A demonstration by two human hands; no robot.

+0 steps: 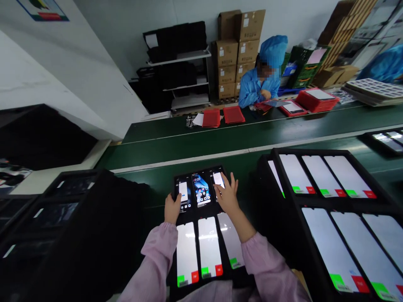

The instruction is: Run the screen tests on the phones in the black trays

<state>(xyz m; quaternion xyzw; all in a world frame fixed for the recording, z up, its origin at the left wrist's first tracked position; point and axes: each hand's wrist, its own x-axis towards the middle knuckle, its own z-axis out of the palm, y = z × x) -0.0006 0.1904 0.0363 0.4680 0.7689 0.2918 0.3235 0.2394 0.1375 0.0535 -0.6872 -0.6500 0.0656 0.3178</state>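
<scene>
A black tray [174, 183] lies in front of me on the green belt, holding two rows of three phones. The far row shows app screens; the middle phone [200, 190] shows a clock. The near row glows white, each screen with a green and a red patch, as on the near middle phone [209, 247]. My left hand [172, 208] grips the tray's left side, thumb on the far left phone [183, 194]. My right hand [227, 194] has its fingers spread and touches the far right phone [218, 179].
Stacked black trays [330, 197] of white-lit phones stand on my right, empty black trays [69, 218] on my left. Across the belt [220, 142] a person in blue coat and cap [262, 77] works among red trays [210, 118]. Cartons [236, 50] and shelves line the back wall.
</scene>
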